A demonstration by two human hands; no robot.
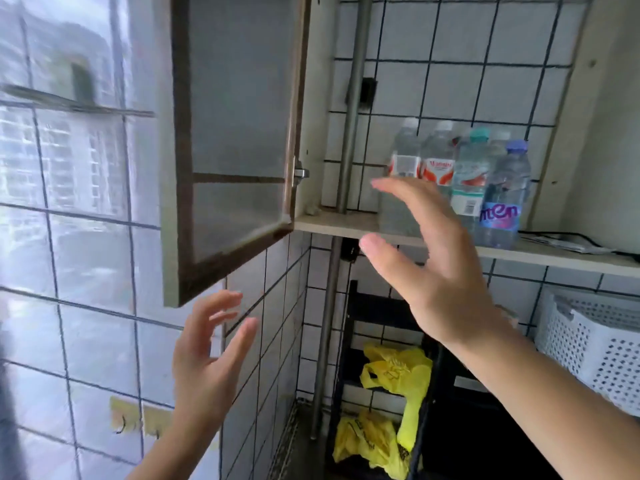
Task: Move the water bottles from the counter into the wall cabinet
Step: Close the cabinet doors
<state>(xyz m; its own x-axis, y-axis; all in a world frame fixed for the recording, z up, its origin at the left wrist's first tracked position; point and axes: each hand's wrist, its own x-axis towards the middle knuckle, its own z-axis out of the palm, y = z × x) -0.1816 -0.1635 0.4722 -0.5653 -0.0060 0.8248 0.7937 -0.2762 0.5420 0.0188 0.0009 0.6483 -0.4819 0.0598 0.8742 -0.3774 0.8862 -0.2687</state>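
Note:
Several clear water bottles (460, 174) stand upright in a cluster on the wall cabinet's shelf (332, 225); the front right one (504, 199) has a purple cap and a blue label. My right hand (429, 268) is raised just in front of the leftmost bottle (401, 168), fingers spread and straight, holding nothing. The cabinet door (235, 133), frosted glass in a dark frame, hangs open to the left. Lower down, my left hand (207, 355) is lifted below the door's bottom corner, fingers relaxed and apart, empty.
A metal pipe (349, 133) runs vertically along the tiled back wall through the shelf. Below the shelf stands a black rack (377, 306) with yellow plastic bags (398, 372). A white perforated basket (595, 344) sits at the right. Papers and a black cable (568, 242) lie on the shelf.

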